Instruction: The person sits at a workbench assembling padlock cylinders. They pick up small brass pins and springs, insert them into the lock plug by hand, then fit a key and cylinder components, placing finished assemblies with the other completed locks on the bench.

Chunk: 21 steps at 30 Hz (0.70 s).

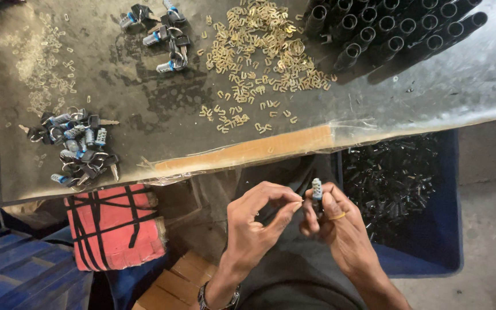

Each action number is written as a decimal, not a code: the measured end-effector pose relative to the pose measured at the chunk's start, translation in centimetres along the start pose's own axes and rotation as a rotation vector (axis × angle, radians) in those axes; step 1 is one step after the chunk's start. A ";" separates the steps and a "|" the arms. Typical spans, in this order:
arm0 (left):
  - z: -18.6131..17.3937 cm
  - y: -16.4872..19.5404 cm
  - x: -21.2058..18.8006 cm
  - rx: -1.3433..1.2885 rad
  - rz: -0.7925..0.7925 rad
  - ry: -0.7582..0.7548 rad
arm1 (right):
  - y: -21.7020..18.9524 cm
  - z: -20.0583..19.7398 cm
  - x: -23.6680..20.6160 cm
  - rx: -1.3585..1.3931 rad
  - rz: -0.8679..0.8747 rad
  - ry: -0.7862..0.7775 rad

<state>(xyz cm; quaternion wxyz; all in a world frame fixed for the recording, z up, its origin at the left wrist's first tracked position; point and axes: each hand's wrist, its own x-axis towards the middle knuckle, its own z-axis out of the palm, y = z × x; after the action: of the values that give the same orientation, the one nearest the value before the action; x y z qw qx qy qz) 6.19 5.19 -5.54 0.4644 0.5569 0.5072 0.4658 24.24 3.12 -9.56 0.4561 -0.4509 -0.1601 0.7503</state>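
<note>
Lock cylinder (317,188), small and silvery, stands upright in the right hand (334,221), pinched between thumb and fingers just below the bench edge. The left hand (256,221) meets it from the side, thumb and forefinger closed together on something tiny at the cylinder's flank; too small to tell what. Both hands hover close together over the person's lap, fingertips almost touching. A yellow band (337,216) circles one right finger, and a watch (218,299) sits on the left wrist.

Beyond the hands, on the bench (144,103), lies a spread of small brass clips (254,51). Farther right of those, black tubes (386,28) are stacked. Well left of the hands sits a heap of cylinders with keys (76,146), and another heap (162,34) farther off. Right of the hands, a blue bin (449,229) holds dark parts. Left of the hands is a red bundle (116,227) strapped in black.
</note>
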 end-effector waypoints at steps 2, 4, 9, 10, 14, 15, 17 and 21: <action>0.2 0.0 0.0 0.037 0.048 0.009 | 0.2 -0.3 -0.2 0.022 0.053 -0.014; 0.4 0.0 0.1 0.059 0.115 0.019 | 0.6 -0.5 -0.5 0.039 0.018 -0.050; 0.7 0.1 0.0 0.131 0.159 0.026 | 1.2 -1.0 -0.8 0.046 -0.044 -0.061; 0.7 0.2 0.0 0.136 0.176 0.028 | 1.2 -1.0 -0.9 0.037 -0.052 -0.065; 0.9 0.2 -0.1 0.170 0.168 0.046 | 0.8 -0.8 -1.1 -0.044 -0.097 -0.066; 0.9 0.2 -0.1 0.188 0.178 0.054 | 0.6 -0.7 -1.1 -0.084 -0.109 -0.066; 1.0 0.2 -0.1 0.235 0.221 0.052 | 0.4 -0.6 -1.3 -0.164 -0.134 -0.066; 1.0 0.2 -0.2 0.323 0.301 0.018 | 0.3 -1.1 -1.5 -0.360 -0.204 -0.032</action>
<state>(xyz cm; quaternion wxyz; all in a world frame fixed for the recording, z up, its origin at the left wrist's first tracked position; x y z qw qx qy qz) 7.16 4.95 -5.52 0.2898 0.6892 0.4905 0.4477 25.20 1.50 -9.57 0.4394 -0.4946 -0.3437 0.6665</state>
